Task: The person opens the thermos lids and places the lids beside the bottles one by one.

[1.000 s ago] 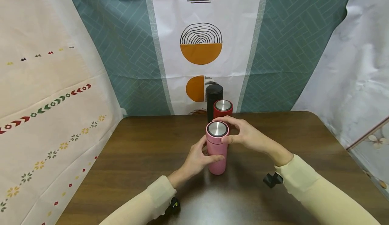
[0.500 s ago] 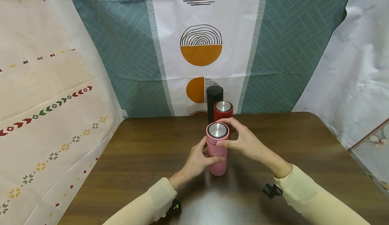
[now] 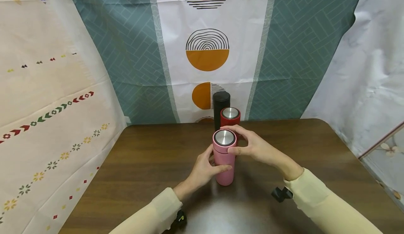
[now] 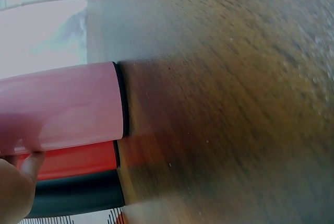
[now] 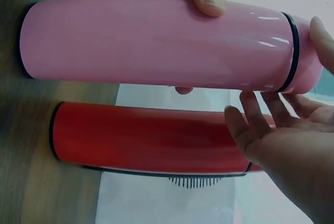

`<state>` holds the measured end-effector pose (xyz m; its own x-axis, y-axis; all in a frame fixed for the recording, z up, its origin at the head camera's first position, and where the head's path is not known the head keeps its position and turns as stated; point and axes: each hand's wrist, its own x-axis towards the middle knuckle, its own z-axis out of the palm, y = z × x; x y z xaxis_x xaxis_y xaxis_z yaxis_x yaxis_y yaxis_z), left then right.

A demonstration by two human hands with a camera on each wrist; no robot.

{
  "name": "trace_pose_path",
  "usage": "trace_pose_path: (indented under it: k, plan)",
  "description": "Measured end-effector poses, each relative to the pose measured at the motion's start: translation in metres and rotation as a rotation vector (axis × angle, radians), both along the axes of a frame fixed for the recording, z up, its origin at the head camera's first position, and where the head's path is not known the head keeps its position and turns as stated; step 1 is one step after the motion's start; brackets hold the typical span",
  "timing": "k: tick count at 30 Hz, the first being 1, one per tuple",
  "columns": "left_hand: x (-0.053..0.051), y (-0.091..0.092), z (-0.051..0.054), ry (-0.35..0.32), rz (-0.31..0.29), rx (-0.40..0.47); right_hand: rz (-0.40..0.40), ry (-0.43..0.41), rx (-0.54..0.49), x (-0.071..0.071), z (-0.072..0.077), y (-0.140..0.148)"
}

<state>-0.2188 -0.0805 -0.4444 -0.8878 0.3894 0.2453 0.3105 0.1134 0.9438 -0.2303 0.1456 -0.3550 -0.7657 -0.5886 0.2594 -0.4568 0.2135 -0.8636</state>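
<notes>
A pink bottle (image 3: 225,164) with a silver-topped lid (image 3: 224,137) stands upright on the table. The left hand (image 3: 202,171) grips its body from the left, thumb across the front. At the lid, the right hand (image 3: 252,145) holds the rim between thumb and fingers. In the right wrist view, the right thumb and fingers (image 5: 292,110) lie on either side of the pink lid, above the dark ring. Behind the pink bottle stand a red bottle (image 3: 230,117) and a black bottle (image 3: 221,104).
The brown wooden table (image 3: 151,149) has a patterned cloth (image 3: 132,51) hanging behind it. Another printed cloth (image 3: 47,86) hangs at the left, and a pale one (image 3: 372,72) at the right.
The right thumb and fingers have shifted slightly around the pink lid. The left hand keeps its grip on the body, and the bottle stays in place. The head view has tilted slightly.
</notes>
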Motion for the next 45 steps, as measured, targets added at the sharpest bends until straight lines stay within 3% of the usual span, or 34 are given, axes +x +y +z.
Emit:
trace_pose_path:
  k: [6,10,20,28,34,40,45]
  plan:
    - [-0.001,0.0,-0.001,-0.002,-0.001,0.005,-0.121,0.072,0.018,0.008,-0.002,-0.005]
    - [-0.001,0.001,-0.001,0.004,-0.002,0.012,-0.15,0.117,0.019,0.009,0.0,-0.008]
    - [-0.001,0.0,-0.002,0.019,0.014,-0.004,0.019,0.058,0.005,0.0,0.001,0.001]
    - [0.0,0.0,-0.001,0.017,0.01,-0.009,-0.116,0.035,0.001,0.009,-0.003,-0.004]
    - [0.001,0.0,-0.002,0.014,0.01,-0.002,-0.161,0.049,-0.02,0.009,-0.002,-0.01]
    - [0.0,0.0,-0.002,0.022,0.007,-0.013,-0.077,0.078,-0.014,0.004,-0.001,-0.005]
    - [0.0,-0.001,-0.001,0.019,0.009,-0.008,0.017,0.052,-0.019,0.0,0.001,0.001]
